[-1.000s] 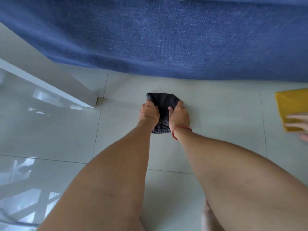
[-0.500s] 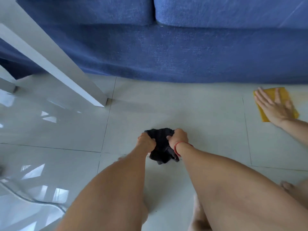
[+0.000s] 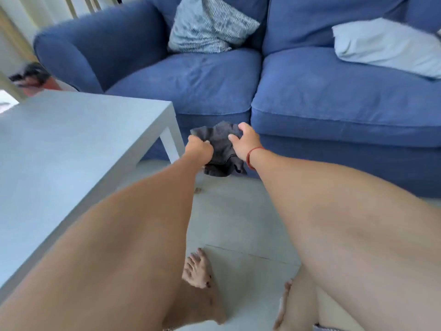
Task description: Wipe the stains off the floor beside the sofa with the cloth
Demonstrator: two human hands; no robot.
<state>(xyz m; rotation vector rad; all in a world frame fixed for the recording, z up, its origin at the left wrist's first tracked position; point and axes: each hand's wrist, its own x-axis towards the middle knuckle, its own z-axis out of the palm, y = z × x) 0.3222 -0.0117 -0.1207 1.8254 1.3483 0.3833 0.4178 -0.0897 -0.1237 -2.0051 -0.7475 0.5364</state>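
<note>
Both my hands hold a crumpled dark grey cloth [image 3: 220, 149] in the air, in front of the base of the blue sofa [image 3: 310, 96]. My left hand [image 3: 199, 149] grips its left side in a fist. My right hand [image 3: 244, 142], with a red string at the wrist, clutches its top right. The cloth's lower edge hangs loose above the pale tiled floor [image 3: 238, 211]. A small dark spot [image 3: 198, 191] lies on the tiles just below the cloth.
A white low table [image 3: 71, 144] fills the left, its leg [image 3: 170, 144] close to my left hand. Two cushions [image 3: 210, 25] [image 3: 386, 44] lie on the sofa. My bare feet [image 3: 198, 268] rest on the tiles below.
The cloth has come up off the floor in both hands. My view has risen from the tiles to the sofa seat and table top. The other person's hand and yellow cloth are out of view.
</note>
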